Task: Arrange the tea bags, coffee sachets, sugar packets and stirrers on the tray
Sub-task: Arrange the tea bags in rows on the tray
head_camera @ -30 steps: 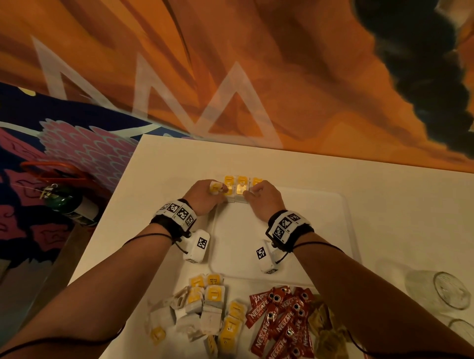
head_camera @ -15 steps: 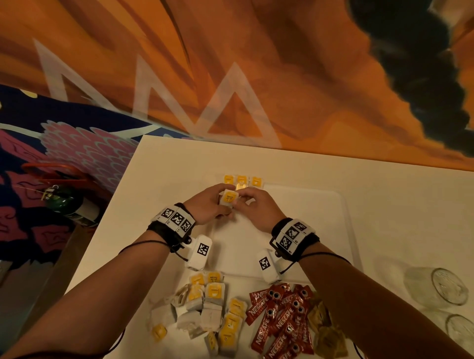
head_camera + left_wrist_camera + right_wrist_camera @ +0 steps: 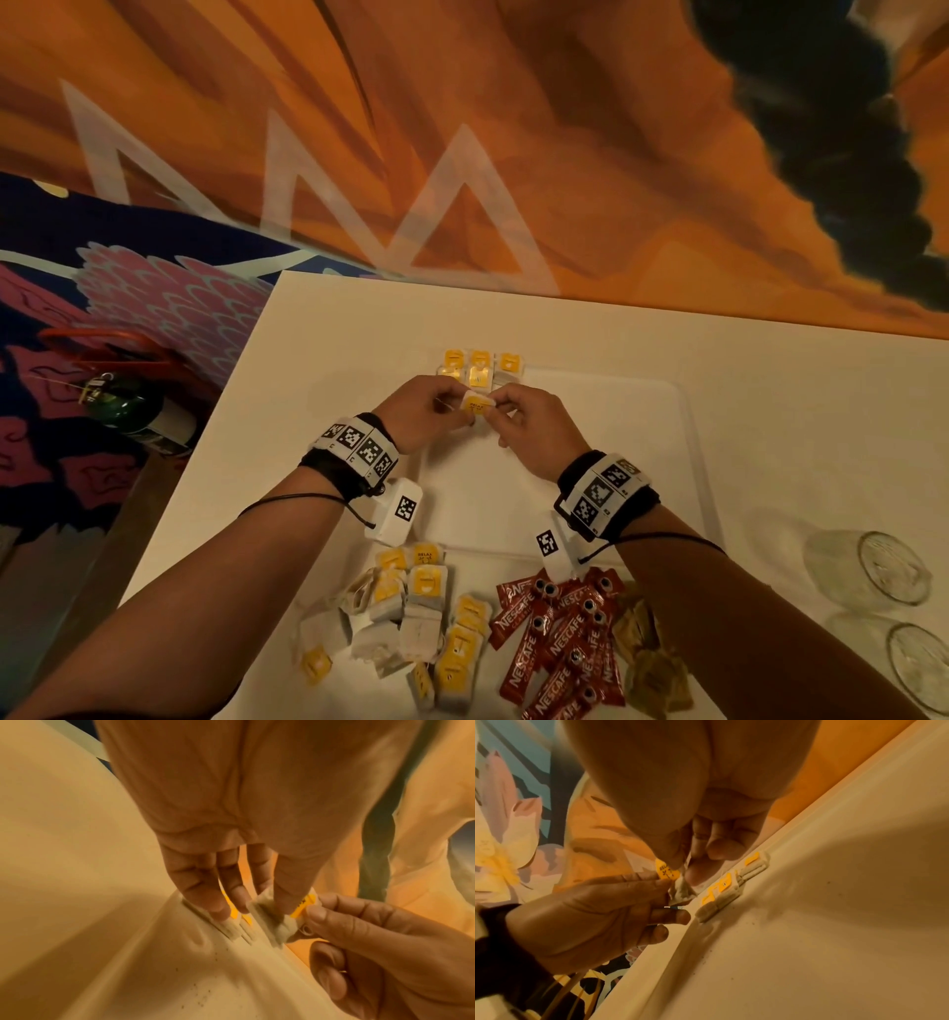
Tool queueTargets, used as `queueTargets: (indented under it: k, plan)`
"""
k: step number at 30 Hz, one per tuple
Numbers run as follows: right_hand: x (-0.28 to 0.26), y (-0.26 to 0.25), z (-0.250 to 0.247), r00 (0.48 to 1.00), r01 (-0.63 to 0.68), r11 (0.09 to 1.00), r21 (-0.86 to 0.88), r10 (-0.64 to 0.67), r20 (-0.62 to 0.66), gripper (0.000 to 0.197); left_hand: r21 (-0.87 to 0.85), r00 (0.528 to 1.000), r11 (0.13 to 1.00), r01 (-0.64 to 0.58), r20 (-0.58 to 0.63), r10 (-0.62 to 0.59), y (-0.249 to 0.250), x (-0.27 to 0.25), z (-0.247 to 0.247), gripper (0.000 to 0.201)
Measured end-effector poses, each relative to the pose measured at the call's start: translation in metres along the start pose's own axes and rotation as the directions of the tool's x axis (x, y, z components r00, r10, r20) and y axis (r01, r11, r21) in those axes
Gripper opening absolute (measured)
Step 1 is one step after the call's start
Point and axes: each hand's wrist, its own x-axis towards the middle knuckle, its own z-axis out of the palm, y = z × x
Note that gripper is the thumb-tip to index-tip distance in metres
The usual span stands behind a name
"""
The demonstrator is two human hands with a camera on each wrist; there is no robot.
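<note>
Left hand [image 3: 421, 419] and right hand [image 3: 534, 429] both pinch yellow-tagged tea bag [image 3: 476, 405] above white tray [image 3: 688, 462], near tea bag row [image 3: 480, 366].

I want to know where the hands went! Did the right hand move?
Yes. The right hand pulled back toward the person from the tea bag row, now pinching a tea bag.

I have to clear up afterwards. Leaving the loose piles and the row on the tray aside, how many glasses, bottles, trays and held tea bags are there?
Glasses: 2
Green bottle: 1
Tray: 1
Tea bag pinched between left hand and right hand: 1
Total: 5
</note>
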Motion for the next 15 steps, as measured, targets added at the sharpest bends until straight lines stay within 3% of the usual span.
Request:
queueTargets:
  k: [1, 10, 13, 15]
  plan:
    - [0.000, 0.001, 0.000, 1.000, -0.002, 1.000, 0.002, 0.002, -0.009, 0.007, 0.018, 1.000, 1.000, -0.008, -0.004, 0.008, 0.001, 0.001, 0.001, 0.007]
    - [-0.005, 0.011, 0.003, 0.989, -0.128, 0.989, 0.071, 0.132, -0.066, 0.014, 0.093, 0.998, 0.996, -0.001, -0.057, 0.006, 0.000, 0.010, 0.015, 0.034]
    - [-0.001, 0.013, 0.000, 0.983, -0.152, 0.987, 0.059, 0.157, -0.094, 0.013, 0.124, 0.998, 0.992, 0.017, -0.067, -0.009, -0.001, 0.015, 0.017, 0.032]
    - [0.006, 0.017, -0.004, 0.976, -0.173, 0.984, 0.039, 0.177, -0.130, 0.014, 0.122, 0.994, 0.992, 0.045, -0.102, -0.032, -0.003, 0.018, 0.017, 0.020]
